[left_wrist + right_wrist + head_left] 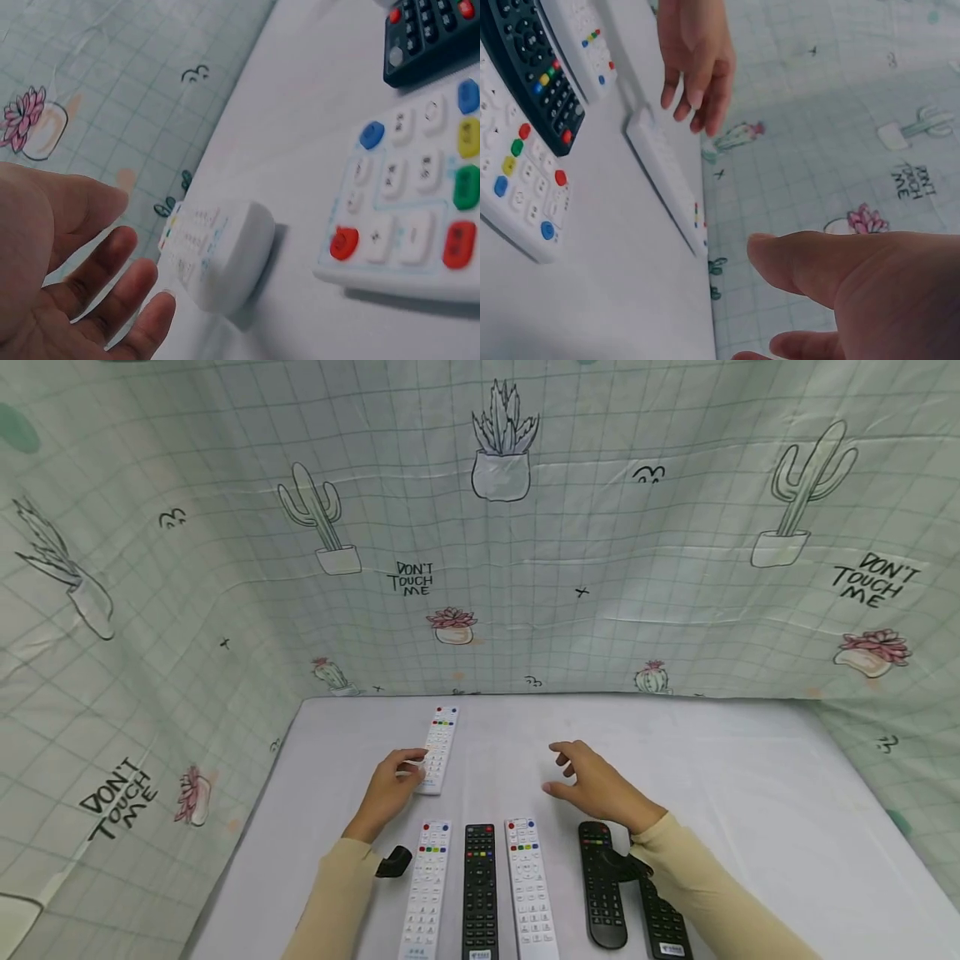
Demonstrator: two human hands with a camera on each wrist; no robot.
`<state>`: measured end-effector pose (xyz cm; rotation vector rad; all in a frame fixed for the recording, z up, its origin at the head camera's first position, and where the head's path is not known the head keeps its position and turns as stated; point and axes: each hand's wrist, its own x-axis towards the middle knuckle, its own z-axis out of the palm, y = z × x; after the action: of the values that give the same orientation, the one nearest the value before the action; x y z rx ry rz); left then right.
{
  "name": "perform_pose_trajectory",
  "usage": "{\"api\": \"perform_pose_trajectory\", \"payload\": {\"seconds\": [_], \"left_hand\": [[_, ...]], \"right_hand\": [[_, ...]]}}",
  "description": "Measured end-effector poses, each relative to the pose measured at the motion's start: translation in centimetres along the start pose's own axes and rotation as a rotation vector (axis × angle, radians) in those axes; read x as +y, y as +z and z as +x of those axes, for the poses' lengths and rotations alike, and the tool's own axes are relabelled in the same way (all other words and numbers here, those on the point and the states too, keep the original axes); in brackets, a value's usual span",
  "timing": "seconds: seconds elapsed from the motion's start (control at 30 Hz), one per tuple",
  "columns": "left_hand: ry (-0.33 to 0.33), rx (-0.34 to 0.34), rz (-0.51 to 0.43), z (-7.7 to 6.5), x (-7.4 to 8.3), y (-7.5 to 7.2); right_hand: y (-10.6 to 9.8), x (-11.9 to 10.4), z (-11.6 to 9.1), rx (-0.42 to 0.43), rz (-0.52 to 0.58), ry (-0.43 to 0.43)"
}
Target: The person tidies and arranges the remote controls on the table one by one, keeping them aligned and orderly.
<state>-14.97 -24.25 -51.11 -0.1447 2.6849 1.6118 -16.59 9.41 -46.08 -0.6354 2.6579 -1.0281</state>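
My left hand (392,789) hovers at the left edge of a white remote control (442,745) lying apart at the back of the table. Its fingers are loosely bent and grip nothing. In the left wrist view a gap shows between those fingers and the remote's rounded near end (236,255). My right hand (596,787) is held over the table to the right, thumb and fingers spread, with nothing between them. Closest below it is a black remote control (602,902), and another black remote (663,922) is partly hidden by the right wrist's strap and sleeve.
Along the front lie a white remote (425,893), a black remote (480,877) and a second white remote (531,885), side by side. A white cloth covers the table (735,777). Behind and at the sides hangs a grid-patterned curtain (600,543) with cactus drawings.
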Motion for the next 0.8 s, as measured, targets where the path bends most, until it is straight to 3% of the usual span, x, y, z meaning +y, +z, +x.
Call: {"api": "perform_pose_trajectory", "payload": {"seconds": [0.4,0.8], "left_hand": [[-0.025,0.060,-0.025,-1.3,-1.6,-0.5],[-0.041,0.163,-0.010,-2.0,-2.5,0.6]], "right_hand": [[1.0,-0.3,5.4,-0.058,0.027,0.002],[2.9,-0.3,11.4,-0.119,0.092,-0.038]]}}
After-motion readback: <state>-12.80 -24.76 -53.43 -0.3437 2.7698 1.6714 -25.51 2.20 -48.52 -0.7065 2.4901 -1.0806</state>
